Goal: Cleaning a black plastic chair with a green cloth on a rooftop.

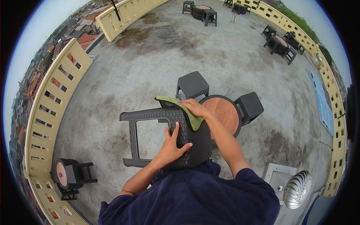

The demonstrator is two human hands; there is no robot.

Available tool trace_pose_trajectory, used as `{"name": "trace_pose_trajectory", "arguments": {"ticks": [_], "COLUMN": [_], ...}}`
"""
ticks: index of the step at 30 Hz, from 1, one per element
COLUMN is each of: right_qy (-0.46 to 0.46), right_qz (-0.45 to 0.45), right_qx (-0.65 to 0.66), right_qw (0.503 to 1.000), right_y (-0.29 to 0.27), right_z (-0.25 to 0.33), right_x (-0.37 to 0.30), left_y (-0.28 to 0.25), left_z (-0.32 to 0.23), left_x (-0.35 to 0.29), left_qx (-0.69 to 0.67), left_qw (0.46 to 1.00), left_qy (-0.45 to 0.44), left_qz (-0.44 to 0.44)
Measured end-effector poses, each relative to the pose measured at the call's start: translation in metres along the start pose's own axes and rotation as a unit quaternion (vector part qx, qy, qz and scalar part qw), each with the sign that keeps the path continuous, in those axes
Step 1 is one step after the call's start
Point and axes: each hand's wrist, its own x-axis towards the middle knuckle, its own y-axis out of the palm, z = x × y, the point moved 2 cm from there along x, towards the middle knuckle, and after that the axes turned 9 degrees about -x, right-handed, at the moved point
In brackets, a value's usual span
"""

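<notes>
A dark grey plastic stool (187, 150) with a woven texture lies tipped on its side against my body, its legs pointing left. My left hand (173, 144) rests on the stool's side near the seat, fingers spread and thumb out. At the seat's far edge, my right hand (193, 107) presses a green cloth (195, 123) with a dark underside. The cloth drapes over the stool's corner and seat edge. Part of the right fingers is hidden behind the cloth's fold.
Just beyond the stool stand a round wood-topped table (221, 114), a dark stool (193, 84) and another stool (250, 107). A silver turbine vent (297, 189) is at the lower right. Yellow parapet walls (48, 101) edge the concrete roof; a blue panel (321, 101) lies at right.
</notes>
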Motion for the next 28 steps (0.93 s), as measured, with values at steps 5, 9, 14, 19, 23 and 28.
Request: {"name": "trace_pose_trajectory", "arguments": {"ticks": [5,9,14,19,23,28], "right_qy": [-0.059,-0.002,-0.022,-0.162,-0.107,-0.175], "right_qz": [-0.196,-0.273,-0.215,-0.197,-0.213,-0.254], "right_qx": [-0.074,-0.081,-0.097,-0.122,-0.160,-0.237], "right_qw": [0.976,0.959,0.971,0.959,0.958,0.921], "right_y": [-0.005,-0.023,0.033,0.044,0.013,-0.017], "right_z": [-0.019,-0.132,-0.109,-0.043,-0.040,0.005], "right_x": [0.007,-0.011,-0.064,-0.078,-0.033,0.031], "left_y": [0.003,0.010,0.007,-0.003,-0.013,-0.046], "left_z": [0.000,-0.014,-0.003,0.006,0.006,0.022], "left_x": [0.035,0.060,0.080,0.103,0.125,0.148], "left_qx": [0.027,0.007,-0.006,-0.034,-0.038,-0.037], "left_qw": [0.999,0.999,0.997,0.998,0.999,0.992], "left_qy": [-0.007,-0.029,-0.026,-0.018,-0.020,0.067], "left_qz": [-0.026,-0.036,-0.079,-0.042,0.010,0.097]}}
